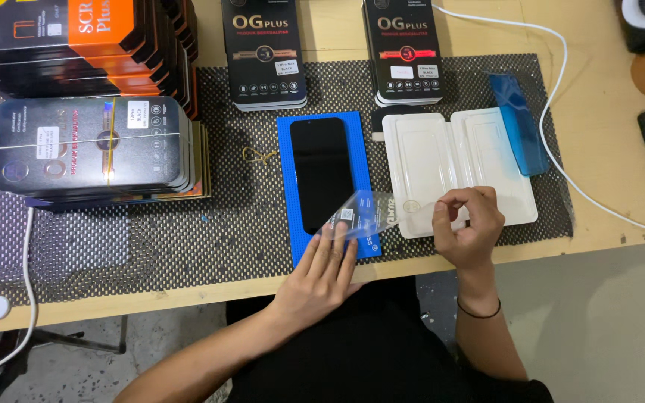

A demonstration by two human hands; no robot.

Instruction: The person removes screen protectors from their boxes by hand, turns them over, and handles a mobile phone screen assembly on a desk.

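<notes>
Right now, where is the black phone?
In the head view the black phone lies centre on a blue pad, just left of the white tray.

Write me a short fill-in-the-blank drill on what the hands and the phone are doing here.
1. The black smartphone lies on a flat rectangular pad coloured ____.
2. The left hand presses on that pad's ____ end.
3. The right hand pinches a clear film sheet beside the ____ plastic tray.

Missing words: blue; near; white
</notes>
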